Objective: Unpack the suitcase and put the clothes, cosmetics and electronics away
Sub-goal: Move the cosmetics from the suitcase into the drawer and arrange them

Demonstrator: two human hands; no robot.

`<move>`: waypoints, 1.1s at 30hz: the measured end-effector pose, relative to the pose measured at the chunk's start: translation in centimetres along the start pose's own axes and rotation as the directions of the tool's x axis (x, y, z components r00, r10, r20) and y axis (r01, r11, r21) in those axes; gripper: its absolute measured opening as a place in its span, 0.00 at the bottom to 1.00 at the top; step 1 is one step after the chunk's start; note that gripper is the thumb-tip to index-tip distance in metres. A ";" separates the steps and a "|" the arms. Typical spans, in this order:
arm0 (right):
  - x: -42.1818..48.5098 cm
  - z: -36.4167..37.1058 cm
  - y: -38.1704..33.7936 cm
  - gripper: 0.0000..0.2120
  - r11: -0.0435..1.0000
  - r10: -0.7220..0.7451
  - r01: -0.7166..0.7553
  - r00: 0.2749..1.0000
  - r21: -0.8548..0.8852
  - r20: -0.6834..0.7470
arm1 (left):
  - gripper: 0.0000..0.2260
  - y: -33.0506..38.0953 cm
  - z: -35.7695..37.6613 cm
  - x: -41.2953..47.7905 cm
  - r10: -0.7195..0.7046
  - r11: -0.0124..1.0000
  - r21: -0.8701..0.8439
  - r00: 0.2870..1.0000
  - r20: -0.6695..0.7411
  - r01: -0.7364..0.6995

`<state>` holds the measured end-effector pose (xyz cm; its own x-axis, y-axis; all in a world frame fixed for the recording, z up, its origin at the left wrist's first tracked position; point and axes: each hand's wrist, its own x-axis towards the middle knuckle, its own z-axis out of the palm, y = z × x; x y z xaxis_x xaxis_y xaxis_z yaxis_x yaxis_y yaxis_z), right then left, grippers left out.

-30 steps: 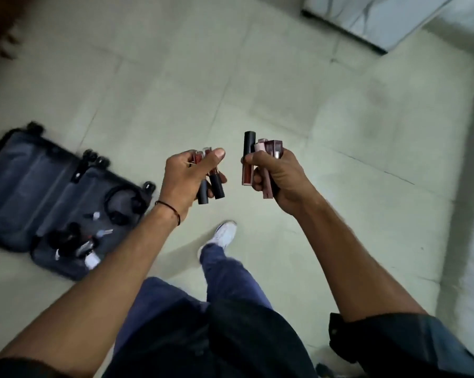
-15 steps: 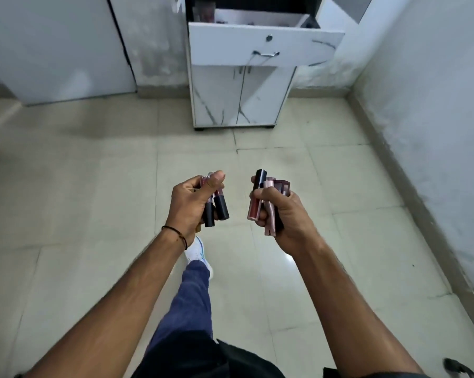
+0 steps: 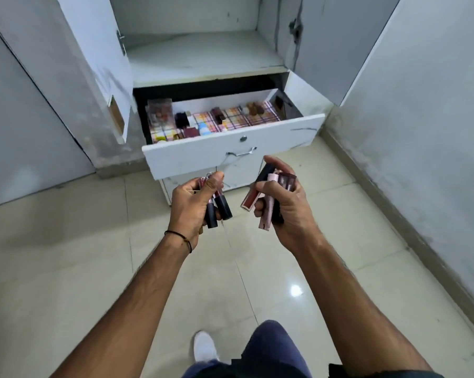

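My left hand (image 3: 191,211) grips a few lip-colour tubes with black caps (image 3: 222,207), caps pointing down. My right hand (image 3: 285,211) holds a bunch of lip-gloss tubes (image 3: 267,211), pink, dark red and black. Both hands hover at waist height just in front of an open white drawer (image 3: 230,152). Inside the drawer, cosmetics (image 3: 185,124) lie on a checked liner, with a clear organiser at its left end. The suitcase is out of view.
The drawer belongs to a white cabinet with an open shelf (image 3: 203,58) above and open doors (image 3: 99,64) on both sides. A grey wall (image 3: 421,132) runs along the right. My white shoe (image 3: 204,347) stands on the tiled floor below.
I have turned away from the suitcase and walked up to the cabinet; the drawer is now close and its contents show. Both hands keep hold of their tubes.
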<state>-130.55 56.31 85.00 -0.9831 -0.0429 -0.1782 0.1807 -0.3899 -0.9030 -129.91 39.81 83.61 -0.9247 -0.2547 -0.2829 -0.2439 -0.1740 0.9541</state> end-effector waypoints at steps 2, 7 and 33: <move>4.4 0.3 -0.8 0.21 1.000 -0.031 0.031 0.999 -0.004 -0.028 | 0.19 1.1 0.8 4.0 0.018 1.000 -0.009 1.000 -0.008 -0.018; 16.5 0.9 -1.0 0.15 0.999 -0.034 0.038 0.991 0.025 -0.129 | 0.16 2.5 2.4 14.2 0.040 0.999 -0.009 0.997 -0.068 -0.040; 58.9 -2.6 7.3 0.10 0.947 0.249 -0.315 0.845 -0.063 -0.473 | 0.07 -1.3 11.1 53.0 -0.345 0.899 0.173 0.894 -0.285 0.402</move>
<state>-187.07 53.35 66.84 -0.7711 0.3016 -0.5608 0.4827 -0.2976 -0.8237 -181.90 37.11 68.50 -0.6595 -0.4392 -0.6101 -0.6416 -0.0939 0.7612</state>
